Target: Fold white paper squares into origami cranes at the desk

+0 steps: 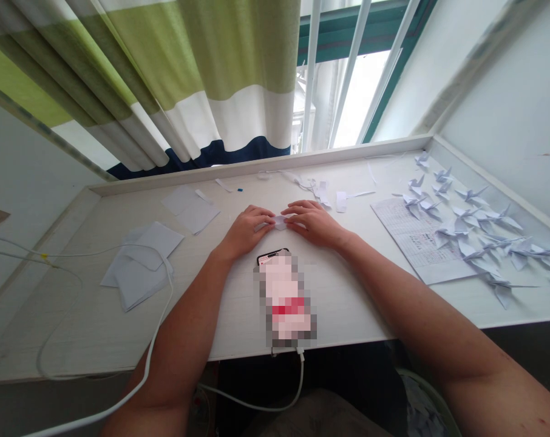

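Note:
A small folded piece of white paper [279, 222] lies at the middle of the white desk [74, 315]. My left hand [246, 231] pinches its left end, and my right hand [310, 222] pinches its right end. The fingertips of both hands nearly meet over it, hiding part of the fold. Just below my hands rests a smartphone [284, 297], its screen pixelated. Several folded paper cranes [473, 233] stand to the right, beyond my right forearm.
Loose white paper squares [141, 267] lie at left, and cut paper strips [320, 193] lie along the back ledge. A printed sheet [416, 240] lies under some cranes. White cables [166, 303] cross the desk's left side. A striped curtain [202, 60] hangs by the window.

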`<state>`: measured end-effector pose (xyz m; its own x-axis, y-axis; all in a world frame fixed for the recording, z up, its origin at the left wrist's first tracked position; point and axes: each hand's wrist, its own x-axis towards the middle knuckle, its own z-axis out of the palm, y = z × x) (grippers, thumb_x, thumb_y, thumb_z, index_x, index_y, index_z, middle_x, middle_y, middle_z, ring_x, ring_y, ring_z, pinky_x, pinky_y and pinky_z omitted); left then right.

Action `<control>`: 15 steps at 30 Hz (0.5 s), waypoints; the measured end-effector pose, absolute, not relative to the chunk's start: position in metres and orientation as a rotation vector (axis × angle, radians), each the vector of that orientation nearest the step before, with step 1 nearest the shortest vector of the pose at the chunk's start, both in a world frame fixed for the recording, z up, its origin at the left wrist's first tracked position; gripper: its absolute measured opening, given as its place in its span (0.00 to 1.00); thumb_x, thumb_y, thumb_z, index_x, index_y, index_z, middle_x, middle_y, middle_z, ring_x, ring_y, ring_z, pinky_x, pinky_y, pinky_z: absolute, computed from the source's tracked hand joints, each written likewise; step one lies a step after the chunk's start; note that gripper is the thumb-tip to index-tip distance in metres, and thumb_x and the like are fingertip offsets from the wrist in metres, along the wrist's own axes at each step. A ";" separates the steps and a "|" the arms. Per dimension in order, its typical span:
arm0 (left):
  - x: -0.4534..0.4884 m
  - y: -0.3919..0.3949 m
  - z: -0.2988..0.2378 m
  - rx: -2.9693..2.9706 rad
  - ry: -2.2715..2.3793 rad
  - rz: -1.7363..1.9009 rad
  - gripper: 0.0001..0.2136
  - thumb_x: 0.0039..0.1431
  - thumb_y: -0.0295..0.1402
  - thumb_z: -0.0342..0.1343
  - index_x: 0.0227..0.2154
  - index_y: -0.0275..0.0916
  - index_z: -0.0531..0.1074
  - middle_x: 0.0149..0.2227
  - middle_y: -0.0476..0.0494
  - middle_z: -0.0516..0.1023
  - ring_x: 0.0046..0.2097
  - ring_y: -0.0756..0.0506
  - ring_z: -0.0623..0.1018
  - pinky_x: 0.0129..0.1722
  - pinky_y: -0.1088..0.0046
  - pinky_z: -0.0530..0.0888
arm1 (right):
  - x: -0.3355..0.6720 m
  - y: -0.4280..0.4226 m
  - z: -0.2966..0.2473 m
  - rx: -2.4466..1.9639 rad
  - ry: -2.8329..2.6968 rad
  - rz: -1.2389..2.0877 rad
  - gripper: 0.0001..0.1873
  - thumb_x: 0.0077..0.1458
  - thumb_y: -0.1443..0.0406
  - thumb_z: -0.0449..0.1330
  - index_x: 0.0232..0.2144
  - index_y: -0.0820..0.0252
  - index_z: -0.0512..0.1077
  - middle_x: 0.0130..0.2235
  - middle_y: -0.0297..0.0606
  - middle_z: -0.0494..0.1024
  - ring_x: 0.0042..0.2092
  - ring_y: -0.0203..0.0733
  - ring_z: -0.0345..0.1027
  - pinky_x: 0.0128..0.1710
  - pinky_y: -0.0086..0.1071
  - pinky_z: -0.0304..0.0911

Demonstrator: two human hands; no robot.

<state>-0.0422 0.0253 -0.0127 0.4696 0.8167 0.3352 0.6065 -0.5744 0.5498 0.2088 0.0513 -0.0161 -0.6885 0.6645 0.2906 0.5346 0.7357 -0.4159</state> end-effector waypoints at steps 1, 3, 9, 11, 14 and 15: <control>-0.043 0.026 -0.013 2.350 1.200 0.841 0.07 0.68 0.37 0.59 0.40 0.44 0.82 0.49 0.42 0.83 0.53 0.40 0.77 0.59 0.56 0.73 | 0.208 0.052 -0.017 -0.915 -2.508 0.425 0.12 0.69 0.66 0.59 0.47 0.53 0.83 0.57 0.39 0.82 0.63 0.57 0.68 0.63 0.55 0.59; -0.043 0.026 -0.013 2.295 1.222 0.853 0.08 0.68 0.38 0.60 0.39 0.44 0.82 0.46 0.42 0.84 0.51 0.40 0.78 0.57 0.57 0.74 | 0.208 0.052 -0.019 -0.918 -2.484 0.456 0.11 0.69 0.66 0.60 0.46 0.54 0.83 0.53 0.40 0.84 0.60 0.56 0.71 0.61 0.53 0.62; -0.047 0.024 -0.016 2.135 1.345 0.852 0.10 0.66 0.42 0.59 0.42 0.44 0.81 0.45 0.42 0.83 0.48 0.41 0.79 0.52 0.60 0.77 | 0.209 0.052 -0.023 -1.024 -2.313 0.582 0.10 0.64 0.67 0.65 0.46 0.54 0.82 0.47 0.43 0.84 0.50 0.50 0.76 0.54 0.45 0.69; -0.049 0.024 -0.015 2.120 1.369 0.841 0.10 0.65 0.43 0.60 0.42 0.44 0.81 0.45 0.43 0.83 0.47 0.41 0.80 0.51 0.61 0.77 | 0.209 0.052 -0.022 -1.073 -2.281 0.590 0.11 0.63 0.67 0.66 0.47 0.54 0.82 0.47 0.44 0.84 0.49 0.49 0.77 0.53 0.45 0.70; -0.052 0.024 -0.011 2.147 1.303 0.808 0.10 0.66 0.43 0.60 0.40 0.45 0.82 0.44 0.43 0.83 0.49 0.41 0.80 0.54 0.60 0.76 | 0.209 0.053 -0.022 -1.047 -2.296 0.603 0.10 0.63 0.67 0.65 0.46 0.54 0.83 0.46 0.43 0.85 0.50 0.50 0.77 0.54 0.46 0.70; -0.053 0.025 -0.010 2.158 1.278 0.795 0.10 0.66 0.43 0.60 0.40 0.46 0.82 0.43 0.43 0.84 0.49 0.41 0.80 0.55 0.60 0.75 | 0.209 0.053 -0.023 -1.021 -2.308 0.607 0.09 0.63 0.67 0.65 0.45 0.54 0.83 0.46 0.42 0.85 0.50 0.50 0.76 0.55 0.46 0.70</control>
